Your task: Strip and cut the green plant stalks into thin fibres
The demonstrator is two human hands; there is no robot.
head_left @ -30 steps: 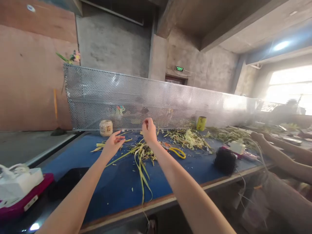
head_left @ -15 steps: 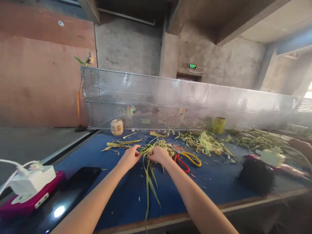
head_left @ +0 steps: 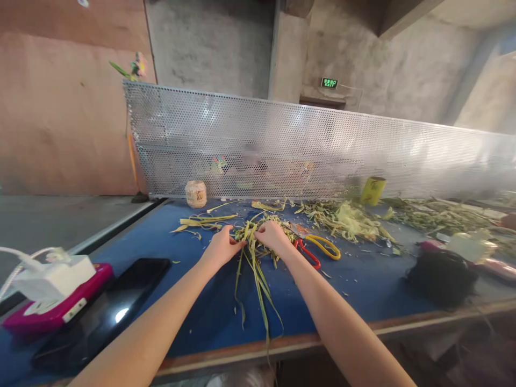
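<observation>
A bundle of long green leaf strips (head_left: 255,257) lies on the blue table (head_left: 193,317), its loose ends trailing toward the front edge. My left hand (head_left: 221,249) pinches the bundle from the left. My right hand (head_left: 274,236) is closed on it from the right. Both hands meet at the bundle's upper part. Red-and-yellow scissors (head_left: 316,248) lie just right of my right hand.
A perforated metal screen (head_left: 322,150) stands along the table's far side, with a twine spool (head_left: 195,193) and a yellow roll (head_left: 373,191) before it. More leaf scraps (head_left: 346,220) lie at the right. A phone (head_left: 108,312), a white charger (head_left: 56,277) and a black pouch (head_left: 441,277) rest near the front.
Both hands came down from the air onto the leaf bundle and closed on it. The view swung left, so the neighbouring person's arms are out of sight.
</observation>
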